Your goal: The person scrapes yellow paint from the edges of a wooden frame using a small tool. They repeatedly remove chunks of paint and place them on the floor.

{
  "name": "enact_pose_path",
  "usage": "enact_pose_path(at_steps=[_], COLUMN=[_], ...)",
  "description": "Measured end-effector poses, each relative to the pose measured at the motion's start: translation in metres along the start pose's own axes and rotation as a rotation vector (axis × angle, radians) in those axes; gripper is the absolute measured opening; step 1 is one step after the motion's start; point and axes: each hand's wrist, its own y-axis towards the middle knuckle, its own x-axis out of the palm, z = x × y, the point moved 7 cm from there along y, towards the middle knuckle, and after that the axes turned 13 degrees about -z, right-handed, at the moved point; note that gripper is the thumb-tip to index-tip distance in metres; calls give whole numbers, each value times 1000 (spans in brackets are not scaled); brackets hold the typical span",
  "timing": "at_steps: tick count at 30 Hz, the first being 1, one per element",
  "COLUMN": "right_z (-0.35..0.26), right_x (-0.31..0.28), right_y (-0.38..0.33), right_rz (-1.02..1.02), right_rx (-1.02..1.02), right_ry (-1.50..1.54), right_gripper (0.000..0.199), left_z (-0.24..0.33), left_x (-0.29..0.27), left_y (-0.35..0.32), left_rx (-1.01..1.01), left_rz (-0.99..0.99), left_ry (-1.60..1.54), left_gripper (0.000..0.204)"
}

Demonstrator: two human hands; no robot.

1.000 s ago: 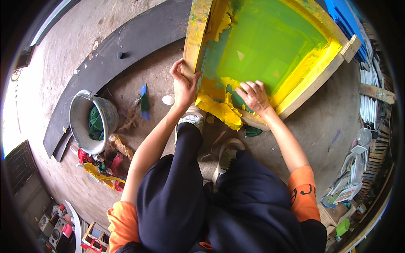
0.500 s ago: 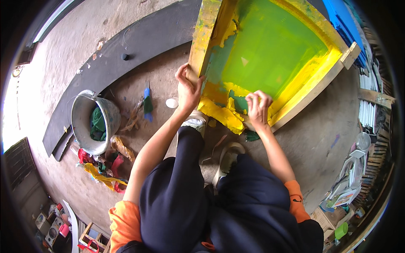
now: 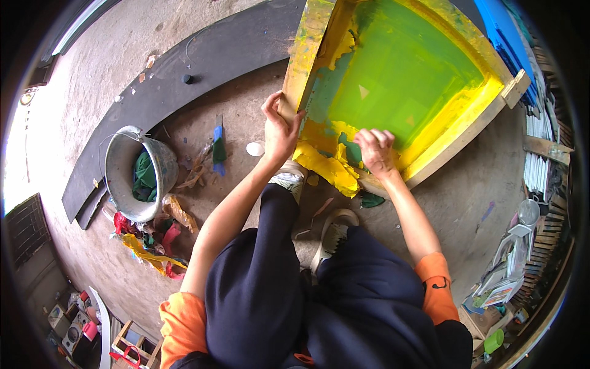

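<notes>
A screen-printing frame (image 3: 452,175) of pale wood leans in front of me, tilted, its green mesh (image 3: 399,80) bordered by yellow film. My left hand (image 3: 281,131) is wrapped round the frame's left wooden side near its lower corner. Over the lower part of the mesh, my right hand (image 3: 376,152) has its fingers curled down, at the edge of the yellow border; whatever its fingertips pinch is hidden. Between my hands, a crumpled yellow film strip (image 3: 329,169) hangs loose over the frame's lower edge. Beside it shows a dark green bare patch.
A grey bucket (image 3: 161,184) with dark green cloth stands at left, with coloured plastic scraps (image 3: 150,246) below it. A long black panel (image 3: 166,86) lies behind. A white round lid (image 3: 255,148) is near my left shoe. Blue sheets (image 3: 501,43) lean at far right.
The whole scene sits slightly further right in view. My right hand has shifted a little left relative to the frame, its fingers still curled. My left hand keeps its hold.
</notes>
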Motion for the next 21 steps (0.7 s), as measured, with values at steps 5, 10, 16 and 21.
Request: enact_pose_path(at_steps=[5,10,16,21], right_z=[25,18,8,6], right_x=[-37,-32,-14,-12], right_y=[28,10,-5,-3], right_rz=[69,-66,-42,-12], right_rx=[219,132,80,75], right_ry=[63,143,39,-12], right_gripper=[15,14,19,17], left_z=[-3,1,1,3], left_x=[0,-2,-1,-2], left_y=[0,-1,0,0], left_rx=[-28,16,6,16], left_rz=[2,26,5,-1], left_ry=[-23,33,-6,16], left_gripper=[62,63,63,62])
